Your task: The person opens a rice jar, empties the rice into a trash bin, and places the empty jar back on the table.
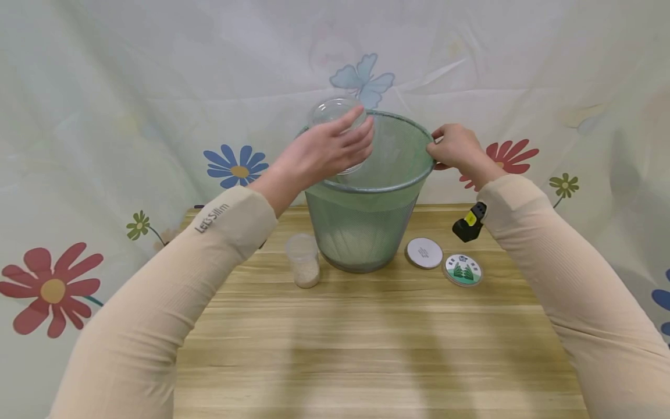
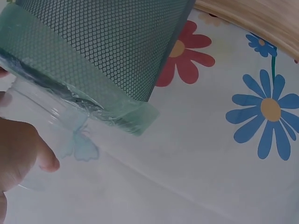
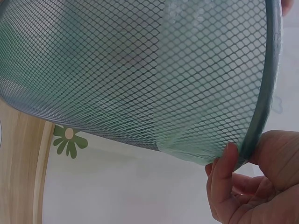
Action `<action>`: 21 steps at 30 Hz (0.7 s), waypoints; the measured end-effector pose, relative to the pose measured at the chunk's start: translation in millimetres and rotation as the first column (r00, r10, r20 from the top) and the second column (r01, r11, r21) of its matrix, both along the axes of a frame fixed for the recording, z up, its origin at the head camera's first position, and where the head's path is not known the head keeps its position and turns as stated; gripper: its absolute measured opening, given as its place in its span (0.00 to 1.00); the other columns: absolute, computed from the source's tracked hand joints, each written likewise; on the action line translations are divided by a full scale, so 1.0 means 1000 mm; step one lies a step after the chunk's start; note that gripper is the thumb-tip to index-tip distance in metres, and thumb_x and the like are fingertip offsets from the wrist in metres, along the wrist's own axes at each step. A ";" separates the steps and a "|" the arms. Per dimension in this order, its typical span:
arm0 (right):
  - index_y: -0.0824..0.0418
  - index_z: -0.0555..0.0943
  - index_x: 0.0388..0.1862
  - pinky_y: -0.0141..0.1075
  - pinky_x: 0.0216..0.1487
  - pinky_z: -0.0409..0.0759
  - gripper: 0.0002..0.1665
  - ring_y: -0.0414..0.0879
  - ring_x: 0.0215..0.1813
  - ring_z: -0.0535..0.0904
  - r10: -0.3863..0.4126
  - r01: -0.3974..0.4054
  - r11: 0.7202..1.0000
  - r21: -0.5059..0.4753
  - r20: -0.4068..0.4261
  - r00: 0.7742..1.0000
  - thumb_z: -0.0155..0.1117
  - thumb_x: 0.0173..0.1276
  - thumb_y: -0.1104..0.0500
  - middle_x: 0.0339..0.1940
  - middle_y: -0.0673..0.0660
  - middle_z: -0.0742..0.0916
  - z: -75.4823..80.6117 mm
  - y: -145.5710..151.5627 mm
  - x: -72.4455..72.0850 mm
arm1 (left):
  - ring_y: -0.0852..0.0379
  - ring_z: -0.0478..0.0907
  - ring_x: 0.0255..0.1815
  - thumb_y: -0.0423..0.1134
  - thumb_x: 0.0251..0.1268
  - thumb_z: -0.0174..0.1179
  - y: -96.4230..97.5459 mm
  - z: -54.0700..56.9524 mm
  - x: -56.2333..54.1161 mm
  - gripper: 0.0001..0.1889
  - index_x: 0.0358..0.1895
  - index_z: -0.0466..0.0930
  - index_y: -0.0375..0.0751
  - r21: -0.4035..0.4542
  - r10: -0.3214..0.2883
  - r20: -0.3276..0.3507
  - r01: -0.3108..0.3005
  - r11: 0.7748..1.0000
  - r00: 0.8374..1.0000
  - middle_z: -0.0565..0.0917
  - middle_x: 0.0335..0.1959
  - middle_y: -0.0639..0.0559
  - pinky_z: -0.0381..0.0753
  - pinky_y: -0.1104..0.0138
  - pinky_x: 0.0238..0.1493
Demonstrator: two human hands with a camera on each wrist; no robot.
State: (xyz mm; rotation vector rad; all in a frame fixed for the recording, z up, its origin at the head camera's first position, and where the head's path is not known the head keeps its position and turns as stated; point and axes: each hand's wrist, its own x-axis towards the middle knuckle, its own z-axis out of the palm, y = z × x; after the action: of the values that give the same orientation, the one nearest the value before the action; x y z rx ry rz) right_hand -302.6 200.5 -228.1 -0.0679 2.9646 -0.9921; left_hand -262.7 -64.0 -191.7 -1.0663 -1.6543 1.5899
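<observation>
A green mesh wastebasket (image 1: 361,227) lined with a thin green bag (image 1: 398,151) stands on the table. My left hand (image 1: 330,148) grips a clear plastic jar (image 1: 335,106), held tilted at the wastebasket's left rim. In the left wrist view the jar's open end (image 2: 51,105) meets the bag-covered rim; no contents can be made out in it. On the opposite side, my right hand (image 1: 456,146) pinches the rim, thumb and fingers on either side of bag and edge, as the right wrist view (image 3: 224,179) also shows.
A clear jar with pale grains (image 1: 306,273) at its bottom stands left of the wastebasket. Right of it lie a white round lid (image 1: 424,254) and a green-and-white printed lid (image 1: 463,270). A flower-print curtain (image 1: 173,105) hangs behind the wooden table (image 1: 366,349).
</observation>
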 end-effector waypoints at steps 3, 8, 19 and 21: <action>0.74 0.61 0.64 0.32 0.33 0.83 0.31 0.32 0.22 0.79 0.001 -0.001 1.000 0.015 -0.002 1.000 0.43 0.65 0.60 0.50 0.72 0.78 0.000 0.000 0.000 | 0.42 0.45 0.72 0.33 0.51 0.62 0.002 -0.001 0.001 0.45 0.71 0.45 0.38 -0.024 0.007 -0.016 -0.008 1.000 1.000 0.52 0.71 0.37 0.39 0.47 0.71; 0.74 0.61 0.65 0.32 0.33 0.83 0.31 0.32 0.22 0.79 0.001 -0.001 1.000 0.017 -0.001 1.000 0.43 0.65 0.59 0.51 0.72 0.78 0.001 0.000 0.000 | 0.42 0.46 0.72 0.33 0.52 0.61 0.003 -0.002 0.001 0.44 0.71 0.46 0.39 -0.050 0.029 -0.020 -0.030 0.998 0.999 0.53 0.70 0.37 0.38 0.47 0.71; 0.74 0.61 0.65 0.32 0.32 0.83 0.31 0.32 0.22 0.79 0.002 -0.002 1.000 0.026 -0.006 1.000 0.43 0.66 0.59 0.51 0.72 0.78 0.000 0.000 -0.001 | 0.41 0.46 0.72 0.33 0.57 0.56 0.000 -0.001 -0.001 0.40 0.71 0.44 0.36 0.017 0.060 0.014 -0.060 0.998 0.998 0.52 0.70 0.36 0.36 0.49 0.72; 0.75 0.61 0.64 0.32 0.32 0.83 0.31 0.32 0.22 0.78 0.004 -0.003 1.000 0.026 -0.009 1.000 0.43 0.65 0.59 0.51 0.72 0.78 0.000 0.000 -0.001 | 0.40 0.46 0.72 0.34 0.58 0.57 -0.001 -0.001 -0.002 0.41 0.71 0.43 0.35 0.029 0.065 0.012 -0.065 0.997 0.998 0.52 0.70 0.35 0.37 0.50 0.72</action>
State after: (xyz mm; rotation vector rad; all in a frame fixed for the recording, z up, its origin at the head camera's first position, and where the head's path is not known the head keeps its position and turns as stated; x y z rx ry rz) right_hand -303.4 200.2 -227.9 -0.0774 2.9840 -0.9549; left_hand -264.2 -65.4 -192.6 -1.0175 -1.7306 1.5986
